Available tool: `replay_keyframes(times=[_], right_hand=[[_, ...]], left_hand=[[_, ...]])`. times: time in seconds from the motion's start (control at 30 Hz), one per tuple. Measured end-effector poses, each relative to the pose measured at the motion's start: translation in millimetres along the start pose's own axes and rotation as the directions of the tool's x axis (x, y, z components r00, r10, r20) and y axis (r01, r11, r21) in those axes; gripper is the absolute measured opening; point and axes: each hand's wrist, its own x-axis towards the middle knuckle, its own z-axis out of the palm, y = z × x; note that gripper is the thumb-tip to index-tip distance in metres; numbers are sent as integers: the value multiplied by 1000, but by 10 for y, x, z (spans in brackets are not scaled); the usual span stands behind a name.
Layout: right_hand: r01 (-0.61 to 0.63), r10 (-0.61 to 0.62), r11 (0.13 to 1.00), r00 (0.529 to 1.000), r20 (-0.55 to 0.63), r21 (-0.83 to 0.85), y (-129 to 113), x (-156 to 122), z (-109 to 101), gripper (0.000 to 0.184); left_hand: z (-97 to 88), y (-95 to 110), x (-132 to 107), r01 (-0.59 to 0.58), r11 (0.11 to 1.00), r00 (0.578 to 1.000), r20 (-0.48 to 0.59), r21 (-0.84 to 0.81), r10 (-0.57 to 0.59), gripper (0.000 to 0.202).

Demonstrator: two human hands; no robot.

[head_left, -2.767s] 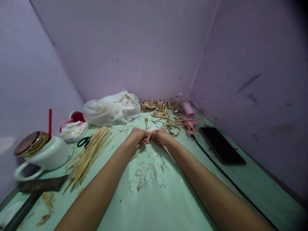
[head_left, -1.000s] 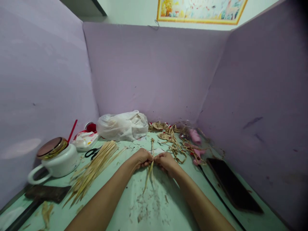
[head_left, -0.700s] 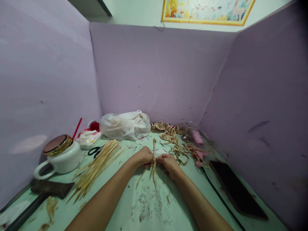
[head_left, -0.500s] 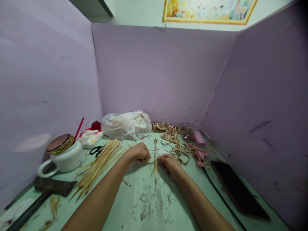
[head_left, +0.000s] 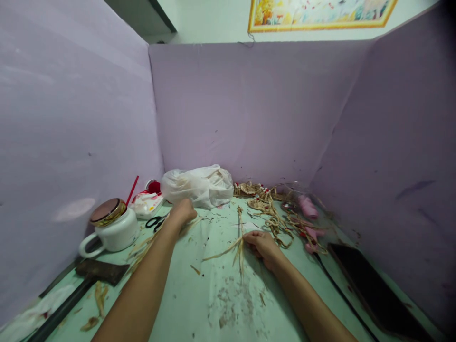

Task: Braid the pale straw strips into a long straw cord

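Note:
My right hand (head_left: 261, 244) pinches a small straw braid (head_left: 240, 218) near its lower end. Loose straw ends fan out from that spot towards me, and one long strand (head_left: 223, 251) points to the left. My left hand (head_left: 183, 211) is curled over the top end of the bundle of flat straw strips (head_left: 140, 251). Its fingers are closed and face away, so what they grip, if anything, is hidden. Most of the bundle lies beneath my left forearm. Black scissors (head_left: 155, 222) rest just left of that hand.
At left stand a white mug (head_left: 116, 232) with a lidded jar on top and a hammer (head_left: 103, 271). A white plastic bag (head_left: 199, 185) lies at the back. Braided straw cords (head_left: 274, 221), pink thread (head_left: 308, 207), a pink tool (head_left: 313, 237) and a phone (head_left: 374, 285) sit to the right.
My left hand has left the braid and moved up and left to the straw bundle. The long strand now lies free. My right hand keeps its pinch. The view has shifted slightly left.

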Motion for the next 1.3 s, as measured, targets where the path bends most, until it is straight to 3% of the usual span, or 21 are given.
replay_keyframes(times=[0.1,0.27,0.33,0.47,0.57,0.67,0.77,0.9,1.1,1.3], right_hand=[[-8,8,1000,1000,5,10,-2,-2,0,7],[-16,16,1000,1000,9,16,16,17,-8,9],[-9,9,1000,1000,18,15,16,17,-10,9],[7,-7,1000,1000,21,21,-1,5,-11,8],[13,-14,999,1000,26,33,-7,2,-12,9],[22,-23,999,999,41,38,-2,5,-16,8],[24,-25,999,999,35,39,1,4,-17,8],[21,-22,999,999,24,28,-11,-6,-9,9],[29,-30,999,999,28,21,-29,-16,-5,9],[33,-33,999,999,31,12,-26,-12,-2,9]], left_hand=[[124,23,-22,-5,993,1000,-24,116,8,12],[188,96,-50,-106,991,994,34,83,103,11],[215,209,-78,-192,981,975,118,23,188,13],[330,544,-253,-352,932,893,268,-86,362,16],[428,728,-423,-382,922,882,271,-67,385,17],[497,772,-507,-392,915,876,264,-95,403,16],[534,733,-486,-342,907,847,337,-244,410,14],[558,676,-404,-183,892,802,463,-413,379,11],[574,649,-381,-72,830,723,545,-553,425,19],[584,690,-420,44,869,749,592,-493,298,33]])
